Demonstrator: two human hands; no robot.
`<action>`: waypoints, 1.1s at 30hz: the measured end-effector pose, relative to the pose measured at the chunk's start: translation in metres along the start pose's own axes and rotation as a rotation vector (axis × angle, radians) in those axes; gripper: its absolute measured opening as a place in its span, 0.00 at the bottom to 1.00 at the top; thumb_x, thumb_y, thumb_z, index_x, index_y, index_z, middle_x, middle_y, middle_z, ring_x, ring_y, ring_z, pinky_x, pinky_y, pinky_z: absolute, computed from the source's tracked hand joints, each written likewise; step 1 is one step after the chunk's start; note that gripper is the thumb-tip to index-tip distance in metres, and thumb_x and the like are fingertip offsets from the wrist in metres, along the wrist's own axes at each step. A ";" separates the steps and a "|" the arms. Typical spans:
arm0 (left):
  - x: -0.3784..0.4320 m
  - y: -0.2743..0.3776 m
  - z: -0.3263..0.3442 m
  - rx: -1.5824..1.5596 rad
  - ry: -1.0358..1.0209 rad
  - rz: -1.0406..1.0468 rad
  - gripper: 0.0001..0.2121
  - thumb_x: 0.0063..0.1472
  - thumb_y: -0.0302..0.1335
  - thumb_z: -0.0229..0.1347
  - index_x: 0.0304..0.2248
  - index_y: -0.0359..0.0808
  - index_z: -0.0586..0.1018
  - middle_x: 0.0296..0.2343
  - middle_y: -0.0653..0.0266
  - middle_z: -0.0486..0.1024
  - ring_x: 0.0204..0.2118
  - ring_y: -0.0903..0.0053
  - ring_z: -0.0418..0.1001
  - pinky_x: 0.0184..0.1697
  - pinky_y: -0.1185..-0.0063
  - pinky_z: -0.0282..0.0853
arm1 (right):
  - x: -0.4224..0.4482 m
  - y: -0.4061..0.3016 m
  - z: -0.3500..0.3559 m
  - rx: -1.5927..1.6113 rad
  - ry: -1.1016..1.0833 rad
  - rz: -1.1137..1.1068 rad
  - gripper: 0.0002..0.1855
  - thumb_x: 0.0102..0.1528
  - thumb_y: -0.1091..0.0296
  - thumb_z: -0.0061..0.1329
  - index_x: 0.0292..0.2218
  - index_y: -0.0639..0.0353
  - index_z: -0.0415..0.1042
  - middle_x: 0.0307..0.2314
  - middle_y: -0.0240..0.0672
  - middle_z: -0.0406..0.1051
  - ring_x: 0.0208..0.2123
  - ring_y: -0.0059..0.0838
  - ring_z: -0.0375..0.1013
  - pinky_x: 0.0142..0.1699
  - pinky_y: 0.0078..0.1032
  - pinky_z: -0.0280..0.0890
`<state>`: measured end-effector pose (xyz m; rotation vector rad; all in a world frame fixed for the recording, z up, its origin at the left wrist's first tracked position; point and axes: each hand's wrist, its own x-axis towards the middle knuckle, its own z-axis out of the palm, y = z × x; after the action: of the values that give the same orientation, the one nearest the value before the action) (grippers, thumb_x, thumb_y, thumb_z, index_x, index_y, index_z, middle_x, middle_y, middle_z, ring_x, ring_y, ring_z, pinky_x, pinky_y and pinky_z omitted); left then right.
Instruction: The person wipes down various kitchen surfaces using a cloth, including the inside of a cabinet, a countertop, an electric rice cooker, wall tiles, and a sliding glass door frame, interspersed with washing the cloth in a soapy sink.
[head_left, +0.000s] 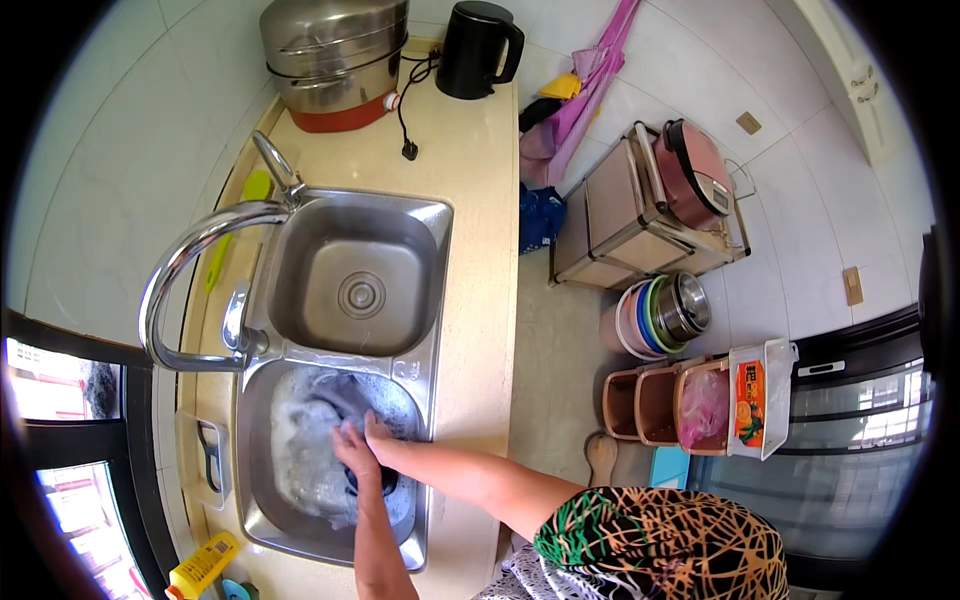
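Suds and cloudy water fill a pale basin (406, 411) set in the lower bowl of a stainless steel double sink (259, 525). A wet dark cloth (346, 397) lies in the foam, partly under water. My right hand (380, 441) is closed on this cloth near the middle of the basin. Close against it is my left hand (355, 452), touching the cloth; whether its fingers grip is hidden. Dark fabric also shows below my wrists. A chrome faucet (180, 244) arches at the left of the sink.
The upper sink bowl (356, 292) holds nothing visible. A steamer pot (337, 60) and black kettle (478, 52) stand on the counter (476, 300). A yellow bottle (202, 565) lies near the lower corner. Behind are a rice cooker (694, 176), stacked basins (649, 315) and brown bins (660, 409).
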<state>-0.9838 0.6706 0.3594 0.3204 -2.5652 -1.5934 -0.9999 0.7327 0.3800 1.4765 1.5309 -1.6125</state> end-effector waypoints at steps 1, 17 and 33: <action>-0.011 0.030 0.008 0.085 -0.033 -0.048 0.15 0.63 0.31 0.44 0.31 0.22 0.70 0.23 0.45 0.69 0.24 0.61 0.65 0.33 0.70 0.63 | 0.008 0.005 0.002 0.022 0.011 0.014 0.30 0.57 0.42 0.30 0.41 0.61 0.69 0.40 0.42 0.70 0.45 0.41 0.66 0.51 0.30 0.58; 0.034 0.027 -0.073 0.080 0.071 -0.392 0.10 0.52 0.25 0.49 0.32 0.24 0.71 0.37 0.45 0.66 0.35 0.56 0.66 0.41 0.64 0.60 | -0.041 0.001 -0.010 0.528 -0.833 0.324 0.19 0.50 0.46 0.50 0.32 0.52 0.72 0.28 0.29 0.71 0.27 0.24 0.68 0.34 0.23 0.64; 0.015 -0.022 -0.038 0.412 -0.033 -0.280 0.19 0.59 0.39 0.49 0.42 0.31 0.72 0.38 0.48 0.69 0.40 0.63 0.66 0.44 0.69 0.61 | -0.011 -0.009 0.007 0.156 -0.253 0.089 0.35 0.53 0.39 0.37 0.53 0.56 0.58 0.49 0.46 0.60 0.51 0.39 0.60 0.51 0.38 0.58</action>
<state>-0.9886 0.6245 0.3562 0.7203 -2.9695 -1.1237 -1.0071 0.7250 0.3920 1.3375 1.2087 -1.8203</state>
